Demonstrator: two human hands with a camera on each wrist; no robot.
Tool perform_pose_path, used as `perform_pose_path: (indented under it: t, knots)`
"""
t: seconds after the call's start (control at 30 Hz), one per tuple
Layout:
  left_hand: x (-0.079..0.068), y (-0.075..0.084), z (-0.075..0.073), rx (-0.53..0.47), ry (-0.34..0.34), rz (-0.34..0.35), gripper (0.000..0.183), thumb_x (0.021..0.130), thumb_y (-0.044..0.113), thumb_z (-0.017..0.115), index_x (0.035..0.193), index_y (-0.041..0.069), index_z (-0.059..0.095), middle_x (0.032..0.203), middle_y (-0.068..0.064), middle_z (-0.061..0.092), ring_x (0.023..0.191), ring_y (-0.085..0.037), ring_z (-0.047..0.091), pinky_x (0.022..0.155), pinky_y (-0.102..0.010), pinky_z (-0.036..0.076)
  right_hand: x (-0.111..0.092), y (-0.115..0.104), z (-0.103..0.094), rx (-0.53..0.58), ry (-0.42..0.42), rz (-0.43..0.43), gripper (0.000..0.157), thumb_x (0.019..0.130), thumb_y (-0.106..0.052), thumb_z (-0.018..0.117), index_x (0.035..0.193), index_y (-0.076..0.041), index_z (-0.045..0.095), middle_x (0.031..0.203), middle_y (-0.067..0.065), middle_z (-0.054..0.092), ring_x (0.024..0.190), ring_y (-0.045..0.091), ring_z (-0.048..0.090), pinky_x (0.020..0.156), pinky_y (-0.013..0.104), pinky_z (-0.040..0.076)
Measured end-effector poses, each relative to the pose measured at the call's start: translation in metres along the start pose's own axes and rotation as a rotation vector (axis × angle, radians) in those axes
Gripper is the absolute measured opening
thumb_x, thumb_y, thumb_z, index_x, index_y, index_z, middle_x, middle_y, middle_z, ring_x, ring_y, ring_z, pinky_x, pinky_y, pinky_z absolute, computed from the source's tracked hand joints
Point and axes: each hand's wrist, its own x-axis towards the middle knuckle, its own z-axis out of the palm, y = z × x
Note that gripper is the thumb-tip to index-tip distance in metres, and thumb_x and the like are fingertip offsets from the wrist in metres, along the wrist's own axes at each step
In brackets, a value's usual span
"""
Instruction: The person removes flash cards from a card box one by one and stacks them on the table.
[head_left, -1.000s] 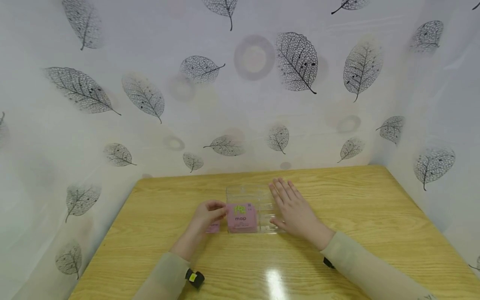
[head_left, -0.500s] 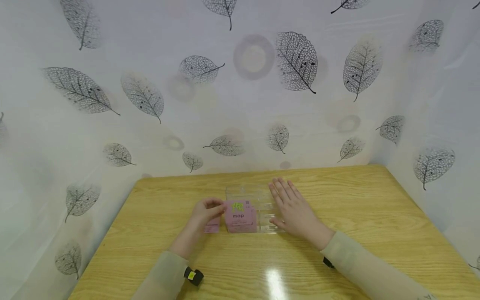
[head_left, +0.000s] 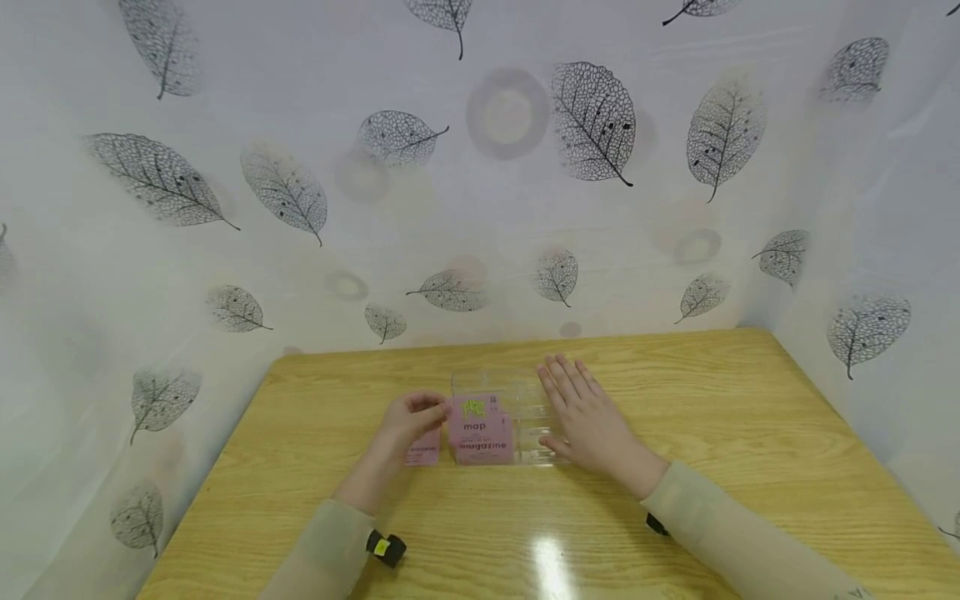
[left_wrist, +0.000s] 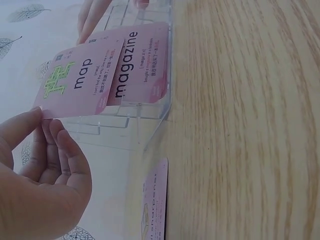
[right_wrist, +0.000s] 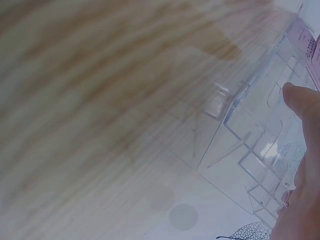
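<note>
From where I stand, the clear plastic holder sits near the back edge of the worktop, about midway between the two far corners. The person's left hand has thumb and fingertips pinched on the map card near its upper left corner. That card is in the left half of the holder, in front of the magazine card, overlapping it and leaving its word and lower edge showing. The right hand has its fingers straight, close side by side, thumb apart, laid along the holder's right side.

Left of the holder, over a narrow strip of wood, is another pink card on the worktop, its printed word ending in "sharpener"; the left hand hides part of it, so there's little room under that wrist. Wood stretches broadly from the right hand to the right edge, and from the holder toward the near side. Behind the back edge hangs a pale leaf-printed sheet.
</note>
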Motion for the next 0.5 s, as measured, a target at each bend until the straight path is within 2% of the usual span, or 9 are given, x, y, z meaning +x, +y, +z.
perform_pose_path:
  t: [0.2,0.37,0.5]
  knots:
    - [-0.0009,0.0030,-0.0016,0.022,0.017,-0.009,0.016,0.100,0.016,0.074,0.112,0.006,0.072,0.099,0.005,0.073,0.096,-0.009,0.068,0.098,-0.030,0.056,0.0004,-0.0002,-0.0002,0.009,0.001,-0.003,0.107,0.094,-0.065,0.067,0.164,0.004,0.026,0.174,0.025,0.023,0.162,0.042,0.023,0.134,0.055,0.021]
    - [0.0001,0.0041,-0.0037,0.004,0.009,-0.007,0.018,0.101,0.013,0.072,0.115,0.002,0.070,0.102,0.003,0.072,0.096,-0.008,0.069,0.096,-0.026,0.058,0.0007,0.0000,-0.0017,0.024,-0.007,-0.002,0.107,0.094,-0.065,0.068,0.164,0.005,0.026,0.174,0.026,0.022,0.163,0.043,0.022,0.134,0.055,0.021]
    - [0.0010,0.0050,-0.0063,0.000,0.017,-0.021,0.022,0.102,0.013,0.071,0.120,0.001,0.068,0.105,0.001,0.071,0.097,-0.009,0.069,0.098,-0.027,0.058,0.0008,-0.0001,-0.0025,0.024,-0.012,-0.003,0.107,0.095,-0.064,0.067,0.165,0.004,0.025,0.174,0.025,0.020,0.163,0.043,0.021,0.134,0.055,0.020]
